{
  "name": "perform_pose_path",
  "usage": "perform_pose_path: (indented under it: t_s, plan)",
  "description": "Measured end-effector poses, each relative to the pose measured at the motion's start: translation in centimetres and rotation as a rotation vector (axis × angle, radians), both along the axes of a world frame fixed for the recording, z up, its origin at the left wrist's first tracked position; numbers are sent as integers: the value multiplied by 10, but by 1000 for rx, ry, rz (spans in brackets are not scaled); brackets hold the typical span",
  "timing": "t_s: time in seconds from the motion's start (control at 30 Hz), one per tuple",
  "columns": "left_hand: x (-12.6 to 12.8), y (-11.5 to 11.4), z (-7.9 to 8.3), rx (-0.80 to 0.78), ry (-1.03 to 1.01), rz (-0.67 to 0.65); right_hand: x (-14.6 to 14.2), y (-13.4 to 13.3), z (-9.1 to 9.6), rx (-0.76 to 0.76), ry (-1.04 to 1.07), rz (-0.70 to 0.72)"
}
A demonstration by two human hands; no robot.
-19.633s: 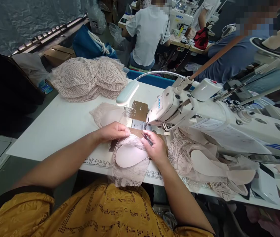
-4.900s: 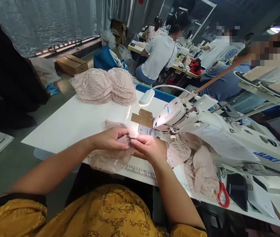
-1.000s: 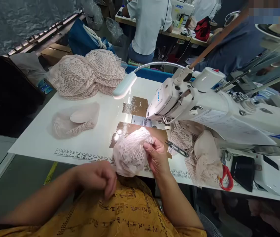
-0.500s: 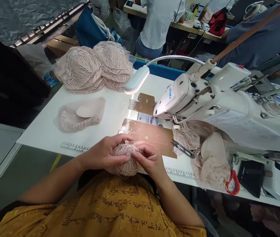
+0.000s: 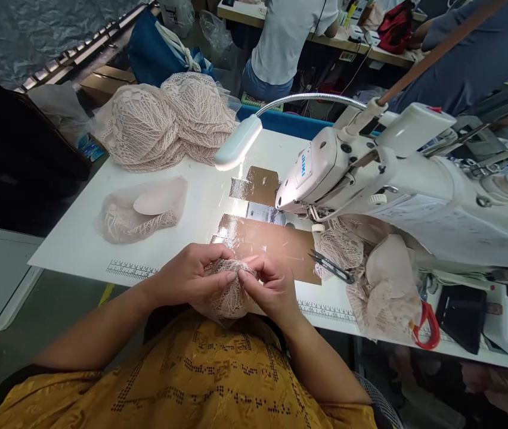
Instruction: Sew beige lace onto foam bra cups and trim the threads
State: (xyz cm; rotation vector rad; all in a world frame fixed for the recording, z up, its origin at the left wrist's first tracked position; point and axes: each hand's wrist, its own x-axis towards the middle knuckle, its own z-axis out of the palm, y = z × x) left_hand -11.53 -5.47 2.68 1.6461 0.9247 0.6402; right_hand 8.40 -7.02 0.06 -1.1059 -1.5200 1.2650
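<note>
Between my hands, at the table's front edge, is a beige lace bra cup [image 5: 229,298], its rounded side toward me. My left hand [image 5: 198,274] pinches its upper edge from the left, thumb in front and fingers behind. From the right, my right hand [image 5: 272,286] pinches the same edge, the two thumbs nearly meeting. Beyond them stands a white sewing machine [image 5: 312,173], over a brown shiny plate [image 5: 272,247]. Left of it on the table lies another lace cup piece [image 5: 142,208] with sheer fabric and a smooth pad.
Stacked lace cups [image 5: 169,119] stand at the back left. Thread snips [image 5: 332,266] and more lace pieces [image 5: 383,280] lie right, near red-handled scissors [image 5: 427,328] and a black phone-like object [image 5: 462,316]. A lamp [image 5: 238,143] overhangs the table [image 5: 75,238]. A co-worker [image 5: 283,47] is beyond.
The thumbs have drawn closer together along the cup's upper edge, which now looks more gathered between the fingers. The whole view has shifted slightly.
</note>
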Motion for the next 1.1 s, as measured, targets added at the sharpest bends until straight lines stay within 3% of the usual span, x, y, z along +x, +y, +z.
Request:
perform_pose_path:
  t_s: [0.17, 0.27, 0.47, 0.67, 0.77, 0.87, 1.0, 1.1]
  plan:
    - [6, 4, -6, -77, -71, 40, 14, 8, -4, -80, 56, -34]
    - [11, 6, -10, -93, -90, 38, 23, 13, -3, -153, 160, 35]
    - [20, 8, -10, -98, -92, -15, 21, 15, 8, -95, -66, 117]
    - [21, 19, 1, -182, -171, -142, 28, 11, 18, -121, -51, 105]
    - [26, 21, -2, -259, -238, -163, 29, 11, 20, -144, -31, 83]
    - [37, 19, -14, -434, -320, -76, 26, 15, 17, -198, 17, 63]
    - [37, 23, -22, -634, -402, 135, 31, 24, 9, -247, 35, 78]
    - [14, 36, -7, -465, -342, 338, 51, 27, 7, -214, -30, 1]
